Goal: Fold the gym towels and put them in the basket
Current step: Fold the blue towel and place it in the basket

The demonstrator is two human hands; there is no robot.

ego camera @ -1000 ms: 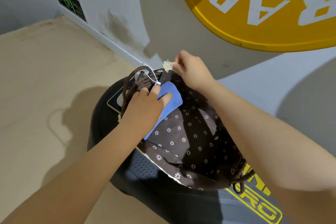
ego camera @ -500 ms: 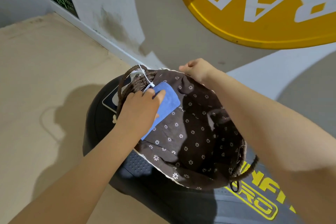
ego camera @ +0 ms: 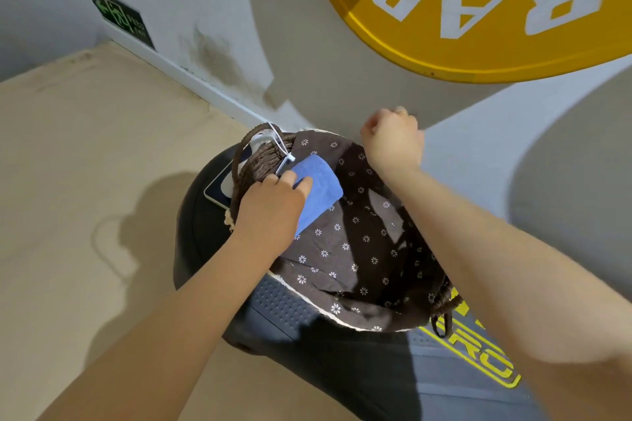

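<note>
A brown woven basket [ego camera: 260, 161] with a dark flower-print liner [ego camera: 345, 249] sits on a black piece of gym equipment. My left hand [ego camera: 270, 212] grips a folded blue towel [ego camera: 319, 190] just inside the basket's left rim, beside the rope handle. My right hand [ego camera: 393, 142] is at the far rim with its fingers curled over the liner's edge. The bottom of the basket is in shadow.
The black equipment [ego camera: 359, 369] under the basket carries yellow lettering at the right. A large yellow weight plate [ego camera: 478, 10] hangs in view above. A white wall with a baseboard runs behind, and tan floor [ego camera: 85, 181] lies to the left. A white tag [ego camera: 284, 150] hangs from the handle.
My right hand let the cream trim drop and moved right along the far rim. My left hand still holds the blue towel at the left rim.
</note>
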